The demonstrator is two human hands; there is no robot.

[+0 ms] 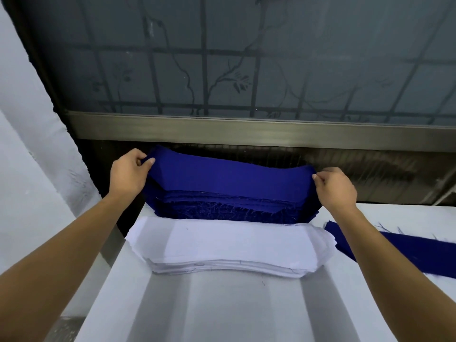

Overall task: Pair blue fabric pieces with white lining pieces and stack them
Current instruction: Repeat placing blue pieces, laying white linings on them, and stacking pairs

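A thick stack of blue fabric pieces lies at the far edge of the white table. Its top blue piece is lifted at both ends. My left hand pinches the left end of that piece. My right hand pinches its right end. Just in front of the blue stack lies a stack of white lining pieces, flat and untouched.
More blue fabric lies on the table at the right, partly under my right forearm. A metal window frame with frosted glass stands right behind the stacks. A white wall is on the left.
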